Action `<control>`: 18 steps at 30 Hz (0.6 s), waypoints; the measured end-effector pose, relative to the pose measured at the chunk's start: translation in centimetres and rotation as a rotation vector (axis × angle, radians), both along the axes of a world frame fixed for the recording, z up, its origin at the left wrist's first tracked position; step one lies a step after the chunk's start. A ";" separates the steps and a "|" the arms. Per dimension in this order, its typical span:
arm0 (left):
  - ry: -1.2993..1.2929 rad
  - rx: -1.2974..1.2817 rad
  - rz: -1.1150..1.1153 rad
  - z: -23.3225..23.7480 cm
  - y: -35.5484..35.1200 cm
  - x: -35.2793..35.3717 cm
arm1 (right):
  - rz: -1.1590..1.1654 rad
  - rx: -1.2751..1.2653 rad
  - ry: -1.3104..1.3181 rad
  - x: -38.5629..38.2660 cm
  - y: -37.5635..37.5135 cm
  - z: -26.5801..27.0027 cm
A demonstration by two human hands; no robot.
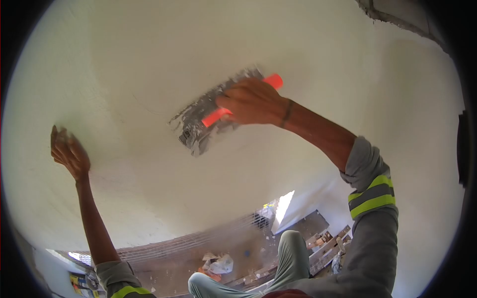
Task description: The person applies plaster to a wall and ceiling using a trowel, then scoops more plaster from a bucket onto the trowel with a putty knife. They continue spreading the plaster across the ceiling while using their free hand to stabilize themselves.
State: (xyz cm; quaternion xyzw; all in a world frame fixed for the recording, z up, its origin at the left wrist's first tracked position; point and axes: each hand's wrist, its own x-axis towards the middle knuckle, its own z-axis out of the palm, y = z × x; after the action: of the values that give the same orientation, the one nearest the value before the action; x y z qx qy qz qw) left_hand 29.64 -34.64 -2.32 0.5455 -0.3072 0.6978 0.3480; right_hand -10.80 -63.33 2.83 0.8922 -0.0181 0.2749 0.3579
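Observation:
My right hand (251,102) is wrapped round the red handle of a flat metal trowel (198,111). Grey-white plaster smears cover the blade, which lies tilted against the pale plastered surface (149,64). Part of the handle (273,81) sticks out beyond my knuckles. On the far left, my left hand (71,153) rests against the same surface, with its fingers apart and nothing in it.
Below are a dusty floor (194,260), a white plastic bag (218,263) and wooden planks (325,251) with pieces lying on them. My bent knees show at the bottom. A broken edge (397,22) runs along the upper right.

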 end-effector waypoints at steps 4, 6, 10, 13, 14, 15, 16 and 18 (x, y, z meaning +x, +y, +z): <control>0.060 -0.049 -0.025 0.0 -0.3 -1.6 | -0.102 0.252 -0.634 -4.8 -5.1 9.9; 0.047 -0.043 -0.032 0.0 -0.1 -1.6 | -0.032 0.411 -0.885 -6.7 -6.1 16.5; 0.056 -0.078 -0.058 0.0 -0.5 -1.9 | -0.066 0.418 -0.759 -2.4 -2.8 15.1; -0.010 -0.067 -0.069 0.0 -0.3 -1.2 | -0.114 0.219 -0.435 4.6 2.2 4.7; -0.013 -0.056 -0.069 -0.2 -0.5 -1.0 | -0.030 0.274 -0.448 5.8 5.3 -1.0; -0.016 -0.051 -0.063 -0.2 -0.4 -0.7 | -0.012 0.315 -0.358 7.7 6.0 -6.6; -0.022 -0.044 -0.055 -0.2 0.1 -0.6 | 0.118 0.304 -0.297 8.3 6.5 -12.1; 0.002 -0.022 -0.024 -0.4 0.4 0.0 | 0.078 0.449 -0.039 8.0 8.3 -16.5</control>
State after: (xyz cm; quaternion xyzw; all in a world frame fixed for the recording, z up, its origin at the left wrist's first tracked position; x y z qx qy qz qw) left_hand 29.59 -34.23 -2.76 0.5385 -0.3059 0.6964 0.3626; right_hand -2.84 -54.99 -13.67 0.9441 -0.0512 0.2946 0.1390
